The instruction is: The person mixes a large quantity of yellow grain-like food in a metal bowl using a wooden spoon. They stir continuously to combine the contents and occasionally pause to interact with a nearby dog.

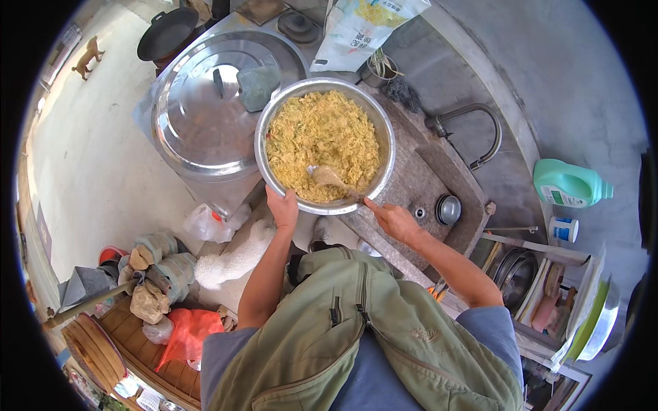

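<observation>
A large metal basin [381, 165] sits in front of me, filled with a yellow, crumbly food mixture [324, 133] flecked with green. Its near-left rim is gripped by my left hand [282, 206]. Over the near-right rim, my right hand [396, 220] holds the handle of a spoon or rice paddle [329, 177], whose head rests in the mixture and is partly coated with it. To the basin's left lies a big round metal lid [190, 123] with a grey-green block-like object [258, 88] on it.
A stone sink [411, 174] with a curved faucet [488, 115] and stacked bowls [448, 209] adjoins the basin on the right. A white printed bag [354, 36] stands behind. A white dog [234, 259] is by my legs; a brown dog [88, 57] is farther off. A green jug [565, 183] stands far right.
</observation>
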{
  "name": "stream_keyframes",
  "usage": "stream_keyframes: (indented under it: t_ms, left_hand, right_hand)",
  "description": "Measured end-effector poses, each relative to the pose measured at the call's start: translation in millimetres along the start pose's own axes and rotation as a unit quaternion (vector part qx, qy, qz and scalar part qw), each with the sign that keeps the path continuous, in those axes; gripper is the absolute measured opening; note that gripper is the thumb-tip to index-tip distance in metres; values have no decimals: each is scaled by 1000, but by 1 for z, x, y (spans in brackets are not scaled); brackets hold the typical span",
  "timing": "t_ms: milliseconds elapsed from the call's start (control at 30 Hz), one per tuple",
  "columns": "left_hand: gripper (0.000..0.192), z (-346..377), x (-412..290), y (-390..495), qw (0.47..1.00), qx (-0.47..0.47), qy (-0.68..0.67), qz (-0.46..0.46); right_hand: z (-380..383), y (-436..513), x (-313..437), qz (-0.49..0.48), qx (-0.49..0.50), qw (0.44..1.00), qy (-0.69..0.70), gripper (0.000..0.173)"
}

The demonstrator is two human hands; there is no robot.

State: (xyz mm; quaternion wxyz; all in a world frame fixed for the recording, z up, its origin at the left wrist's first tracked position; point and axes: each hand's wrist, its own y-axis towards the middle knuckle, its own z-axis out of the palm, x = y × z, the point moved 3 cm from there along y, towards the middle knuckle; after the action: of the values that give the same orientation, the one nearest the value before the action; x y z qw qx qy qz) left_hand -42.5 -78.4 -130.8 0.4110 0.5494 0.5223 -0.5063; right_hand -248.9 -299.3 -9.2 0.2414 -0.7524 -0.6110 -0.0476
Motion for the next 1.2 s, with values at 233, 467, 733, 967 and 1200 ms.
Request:
stream_keyframes:
  t_ms: [233, 467, 733, 967, 1200]
  left_hand:
    - [34, 2, -2, -1, 1000, -5, 8, -5]
    - [35, 1, -9, -3, 1000, 3, -10, -7]
    - [36, 2, 3, 0, 1000, 3, -23, 7]
    - [40, 1, -2, -2, 1000, 1, -24, 5]
    - [39, -1, -9, -4, 1000, -4, -16, 7]
  right_hand:
    - [-74, -10, -10, 2, 5, 996, -87, 59]
    - [13, 67, 33, 3, -109, 993, 45, 59]
    - [-38, -19, -1, 32, 45, 997, -53, 56]
    - [-61, 57, 41, -24, -134, 987, 89, 47]
    - [14, 25, 28, 26, -18, 997, 76, 50]
